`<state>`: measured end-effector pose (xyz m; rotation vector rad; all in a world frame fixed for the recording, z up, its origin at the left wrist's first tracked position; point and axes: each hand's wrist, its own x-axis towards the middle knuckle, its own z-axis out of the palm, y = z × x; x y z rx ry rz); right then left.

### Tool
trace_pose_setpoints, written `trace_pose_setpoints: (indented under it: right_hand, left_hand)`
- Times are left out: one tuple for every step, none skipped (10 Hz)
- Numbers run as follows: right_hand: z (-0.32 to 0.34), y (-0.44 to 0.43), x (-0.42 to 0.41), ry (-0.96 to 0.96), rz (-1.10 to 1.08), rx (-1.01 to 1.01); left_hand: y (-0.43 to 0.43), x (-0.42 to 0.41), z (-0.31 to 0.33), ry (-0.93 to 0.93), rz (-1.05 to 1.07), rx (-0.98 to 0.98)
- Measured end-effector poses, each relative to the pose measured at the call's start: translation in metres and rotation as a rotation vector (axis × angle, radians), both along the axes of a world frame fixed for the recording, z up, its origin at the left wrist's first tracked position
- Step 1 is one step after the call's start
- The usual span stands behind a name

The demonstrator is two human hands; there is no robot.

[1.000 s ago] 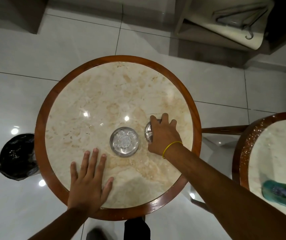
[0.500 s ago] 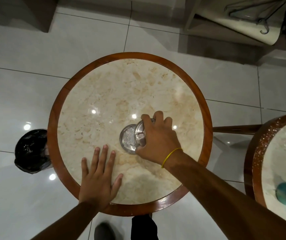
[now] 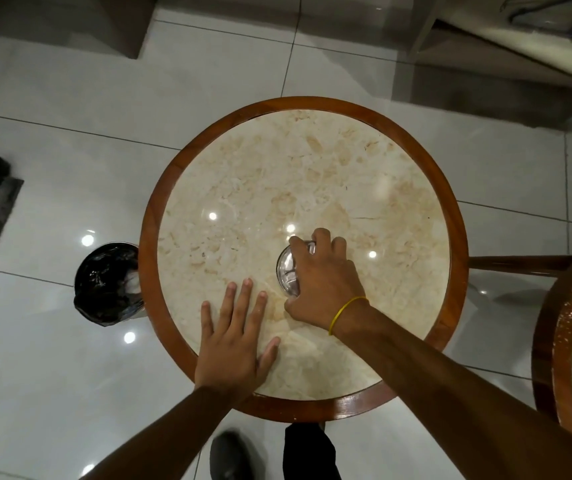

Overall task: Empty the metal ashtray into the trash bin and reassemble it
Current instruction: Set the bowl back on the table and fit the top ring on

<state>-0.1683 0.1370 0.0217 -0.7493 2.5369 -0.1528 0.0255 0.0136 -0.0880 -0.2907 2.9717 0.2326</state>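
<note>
Round marble table (image 3: 277, 174) on glossy floor tiles (image 3: 52, 98)

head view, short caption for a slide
Right hand sets lid on metal ashtray; left hand flat on marble table.

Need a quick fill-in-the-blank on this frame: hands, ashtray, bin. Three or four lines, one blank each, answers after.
1. The right hand covers the metal ashtray from ____.
2. The left hand lies ____ on the round table, holding nothing.
3. The trash bin stands on the ____, on the left hand's side of the table.
4. The band on the right wrist is ____.

Missing words: above; flat; floor; yellow
</note>
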Motion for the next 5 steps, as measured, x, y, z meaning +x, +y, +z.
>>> trace_pose_setpoints:
  right_hand:
    - [-0.001, 0.002, 0.002, 0.006, 0.0, -0.009]
    - [-0.005, 0.002, 0.002, 0.019, 0.018, -0.018]
    - [-0.008, -0.002, 0.004, 0.025, 0.039, 0.018]
    - [-0.009, -0.006, 0.003, 0.029, 0.059, 0.048]
    - [-0.002, -0.006, 0.001, -0.03, 0.071, 0.081]
  left_hand:
    - [0.0, 0.001, -0.001, 0.01, -0.001, 0.002]
    - [-0.001, 0.0, -0.001, 0.004, 0.0, 0.008]
    - [0.002, 0.002, 0.0, -0.006, -0.01, 0.007]
    - [0.001, -0.001, 0.005, -0.009, -0.003, 0.011]
    - [0.004, -0.003, 0.019, -0.035, 0.002, 0.017]
